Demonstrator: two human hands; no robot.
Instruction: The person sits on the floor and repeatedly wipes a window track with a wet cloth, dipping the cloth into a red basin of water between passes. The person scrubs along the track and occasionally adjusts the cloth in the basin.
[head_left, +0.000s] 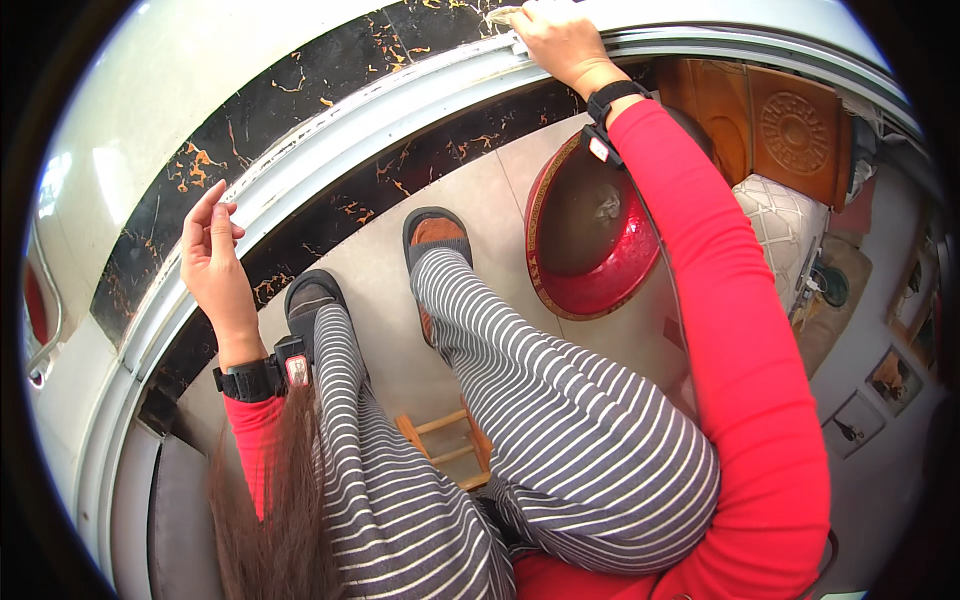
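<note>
My right hand (562, 41) is at the top of the view, its fingers closed on a pale, wet-looking cloth (502, 15) on the white metal sliding-door track (442, 82), at the edge of the door panel. My left hand (217, 259) hovers over the left part of the track, fingers loosely curled and apart, holding nothing. Below my right forearm, a red basin (547, 262) with a gold patterned rim holds murky water, with something pale in it. Black marbled stone strips (330, 60) run along both sides of the track.
My slippered feet stand on pale floor tiles (382, 270). A small wooden stool (442, 435) is beneath my legs. Carved wooden furniture (795, 135) and a cream quilted cushion (780, 217) lie to the right. A metal-framed object (56, 300) is at far left.
</note>
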